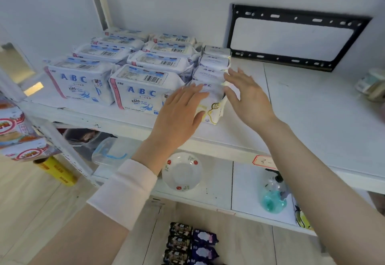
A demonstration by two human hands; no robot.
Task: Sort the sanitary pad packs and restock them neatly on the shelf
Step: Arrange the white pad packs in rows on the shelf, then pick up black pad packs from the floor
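Left hand, right hand around front pack

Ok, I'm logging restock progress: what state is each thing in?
Front small pack: upright at the shelf edge.
Left hand: open, fingers flat against that pack.
Right hand: open, by its right side.
Large packs: upright, two rows.
Dark packs: on the floor, unshelved.

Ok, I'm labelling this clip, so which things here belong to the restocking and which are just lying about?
Job:
large ABC packs, two rows; small ABC packs, with the front one between the left hand and right hand; top shelf.

Lying about:
flowered plate; clear container; yellow box; teal bottle; black wall bracket.
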